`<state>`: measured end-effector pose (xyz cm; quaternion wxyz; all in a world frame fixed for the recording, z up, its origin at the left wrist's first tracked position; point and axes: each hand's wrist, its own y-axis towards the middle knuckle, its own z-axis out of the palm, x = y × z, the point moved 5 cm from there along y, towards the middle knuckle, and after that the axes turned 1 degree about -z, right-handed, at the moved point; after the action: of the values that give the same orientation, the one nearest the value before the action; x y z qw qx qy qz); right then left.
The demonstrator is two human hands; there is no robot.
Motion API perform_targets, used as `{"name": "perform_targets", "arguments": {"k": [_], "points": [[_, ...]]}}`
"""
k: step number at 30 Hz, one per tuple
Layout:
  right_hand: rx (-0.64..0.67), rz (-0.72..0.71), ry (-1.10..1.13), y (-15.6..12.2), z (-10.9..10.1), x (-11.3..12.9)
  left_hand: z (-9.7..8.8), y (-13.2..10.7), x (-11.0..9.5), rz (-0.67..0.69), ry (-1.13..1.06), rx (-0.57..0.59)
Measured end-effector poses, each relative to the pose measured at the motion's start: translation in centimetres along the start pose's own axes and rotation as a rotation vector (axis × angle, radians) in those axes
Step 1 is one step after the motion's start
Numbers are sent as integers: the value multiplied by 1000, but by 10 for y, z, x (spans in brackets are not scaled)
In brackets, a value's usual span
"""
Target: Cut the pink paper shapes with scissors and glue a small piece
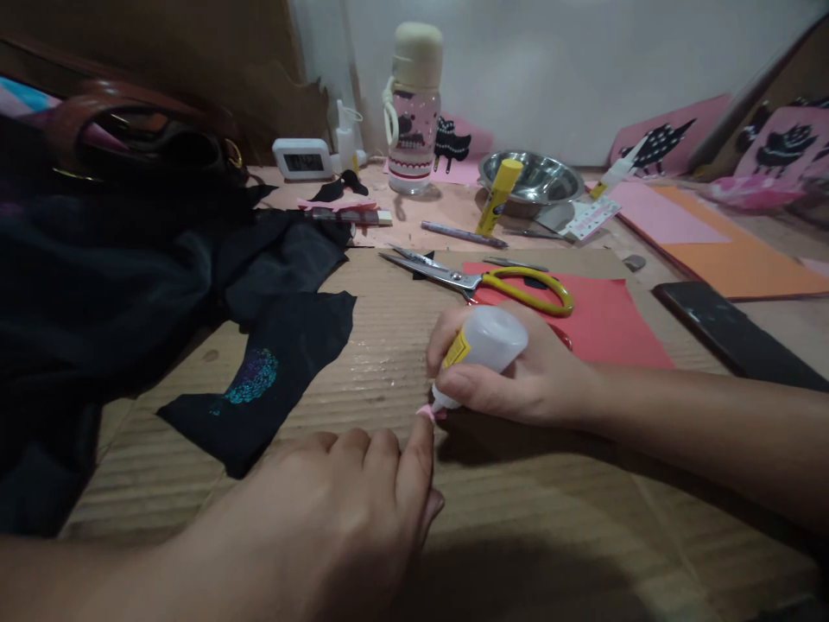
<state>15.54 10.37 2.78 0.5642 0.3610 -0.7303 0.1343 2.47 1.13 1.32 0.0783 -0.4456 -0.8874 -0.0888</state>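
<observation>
My right hand (pixel 511 380) grips a small translucent glue bottle (pixel 487 342) with a yellow label, tilted so its nozzle points down and left. The nozzle touches a tiny pink piece (pixel 426 413) on the corrugated cardboard (pixel 550 518). My left hand (pixel 343 510) lies on the cardboard with its fingers curled, and one fingertip presses on that pink piece. The two hands almost meet at the nozzle.
Yellow-handled scissors (pixel 479 281) lie on a red sheet (pixel 602 320) just behind my right hand. Black cloth (pixel 265 380) spreads at the left. A phone (pixel 731 333) lies at the right. Farther back stand a water bottle (pixel 414 108), a glue stick (pixel 498 197), a steel bowl (pixel 534 177) and a small clock (pixel 302 158).
</observation>
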Motion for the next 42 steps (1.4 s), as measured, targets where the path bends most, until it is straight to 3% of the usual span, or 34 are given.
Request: {"name": "perform_targets", "arguments": {"k": [13, 21, 30, 42], "points": [[4, 17, 11, 1, 1, -1, -2, 0, 0, 9, 28, -21], [0, 39, -2, 1, 1, -2, -4, -3, -7, 67, 30, 8], [-3, 15, 20, 1, 2, -1, 0, 2, -10, 37, 65, 78], [31, 42, 30, 1, 4, -1, -3, 5, -11, 71, 73, 78]]}}
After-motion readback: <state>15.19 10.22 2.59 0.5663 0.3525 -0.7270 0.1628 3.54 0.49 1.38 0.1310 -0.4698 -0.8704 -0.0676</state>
